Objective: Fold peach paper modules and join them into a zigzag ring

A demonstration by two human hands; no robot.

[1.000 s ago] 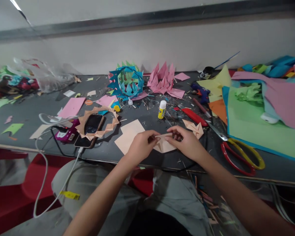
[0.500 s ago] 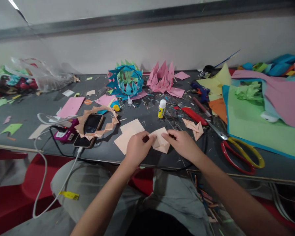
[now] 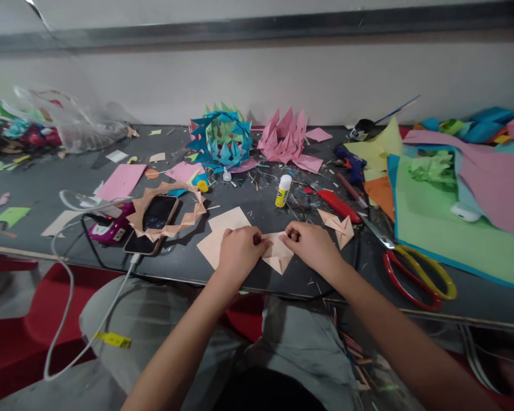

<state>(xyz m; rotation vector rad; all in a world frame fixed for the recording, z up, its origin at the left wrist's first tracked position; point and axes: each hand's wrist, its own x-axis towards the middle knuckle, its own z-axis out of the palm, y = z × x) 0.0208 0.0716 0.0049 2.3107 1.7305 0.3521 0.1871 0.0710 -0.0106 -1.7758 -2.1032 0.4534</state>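
Folded paper (image 3: pixel 279 251) between my left hand (image 3: pixel 240 249) and right hand (image 3: pixel 312 244), one side in each hand's fingertip pinch.

The head-worn camera looks forward and down across the table (image 3: pixel 240 194) toward the wall (image 3: pixel 154 85).

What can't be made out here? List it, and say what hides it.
All in the head view:
Folded peach paper: side edges, partly under the left hand and right hand.
Flat, square peach paper sheets: right side, under the left hand.
Yellow-and-white plastic glue stick: label print, too small and blurred.
Large pink paper sheet: right end, cut off by the picture's edge.
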